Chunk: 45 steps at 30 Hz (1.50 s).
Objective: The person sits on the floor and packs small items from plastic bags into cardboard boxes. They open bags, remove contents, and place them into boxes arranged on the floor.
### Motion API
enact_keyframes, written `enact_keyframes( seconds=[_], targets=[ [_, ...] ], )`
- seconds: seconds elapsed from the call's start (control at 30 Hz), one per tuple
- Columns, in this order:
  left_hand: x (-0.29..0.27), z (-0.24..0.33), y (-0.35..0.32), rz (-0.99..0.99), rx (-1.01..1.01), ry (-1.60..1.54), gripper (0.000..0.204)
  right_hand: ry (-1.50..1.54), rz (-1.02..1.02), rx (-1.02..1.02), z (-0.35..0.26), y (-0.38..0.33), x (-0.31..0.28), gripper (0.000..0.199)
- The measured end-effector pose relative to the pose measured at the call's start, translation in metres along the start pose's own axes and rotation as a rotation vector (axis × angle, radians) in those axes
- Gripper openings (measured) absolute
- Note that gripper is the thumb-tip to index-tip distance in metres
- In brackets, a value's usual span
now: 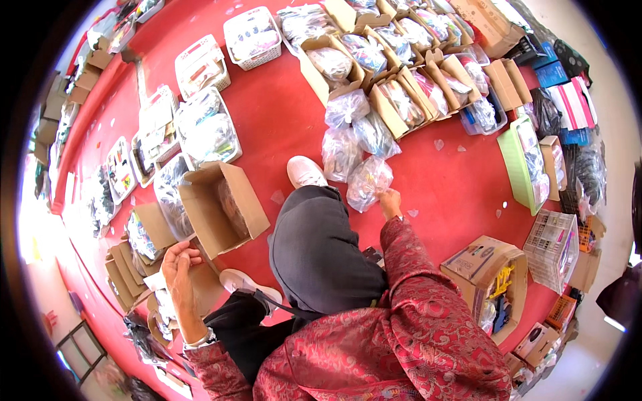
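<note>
1. My right hand (390, 203) is closed in a pinch on the edge of a clear plastic bag (368, 182), at the bag's lower right side.
2. That bag is on the red floor (455, 177) just ahead of my right knee; its contents are too blurred to make out.
3. Three more clear bags are clustered beyond it: a near bag (341, 155) just beside it, a far bag (347, 108), and a right-hand bag (376, 136).
4. My left hand (178, 264) is well apart from the bags, fingers half curled and thumb close to them; I cannot tell whether anything is held there.
5. An uncovered cardboard box (200, 208) stands nearest that left hand, with something wrapped partly visible inside.
6. Past the box, white plastic baskets (262, 61) filled with packets run along the left side.
7. Ahead, beyond the clustered bags, more cardboard boxes stand close together, packed with bagged goods.
8. To my right are a light green bin (515, 167), a white slatted crate (550, 252) and a carton (478, 256) with yellow pieces (501, 281) in it.
9. One white shoe (305, 172) of mine is on the floor near the clustered bags.
</note>
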State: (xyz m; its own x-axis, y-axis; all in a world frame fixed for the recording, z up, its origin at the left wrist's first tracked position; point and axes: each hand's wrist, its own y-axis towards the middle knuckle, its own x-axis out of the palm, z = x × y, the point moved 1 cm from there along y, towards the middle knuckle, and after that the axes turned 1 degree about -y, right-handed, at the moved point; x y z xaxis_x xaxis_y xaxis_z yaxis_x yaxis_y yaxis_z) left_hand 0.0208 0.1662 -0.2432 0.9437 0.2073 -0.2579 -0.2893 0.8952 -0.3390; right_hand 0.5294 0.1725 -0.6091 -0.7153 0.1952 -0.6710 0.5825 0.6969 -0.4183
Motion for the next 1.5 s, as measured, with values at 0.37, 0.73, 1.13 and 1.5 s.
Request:
enact_keyframes(
  seconds=[0.37, 0.73, 1.13, 1.5],
  targets=[
    [-0.006, 0.013, -0.007, -0.018, 0.012, 0.011, 0.025, 0.679, -0.324, -0.050, -0.070, -0.012, -0.041, 0.019],
    [0.004, 0.037, -0.023, -0.074, 0.128, -0.199, 0.022, 0.805, -0.673, -0.530, -0.328, -0.099, -0.105, 0.013],
    [-0.054, 0.041, -0.034, 0.052, 0.254, -0.362, 0.020, 0.394, -1.053, -0.898, -0.494, -0.265, -0.046, 0.017],
    [-0.106, 0.040, -0.051, 0.208, 0.263, -0.425, 0.018, -0.461, -0.639, -1.503, -0.499, -0.294, 0.112, 0.019]
  ],
)
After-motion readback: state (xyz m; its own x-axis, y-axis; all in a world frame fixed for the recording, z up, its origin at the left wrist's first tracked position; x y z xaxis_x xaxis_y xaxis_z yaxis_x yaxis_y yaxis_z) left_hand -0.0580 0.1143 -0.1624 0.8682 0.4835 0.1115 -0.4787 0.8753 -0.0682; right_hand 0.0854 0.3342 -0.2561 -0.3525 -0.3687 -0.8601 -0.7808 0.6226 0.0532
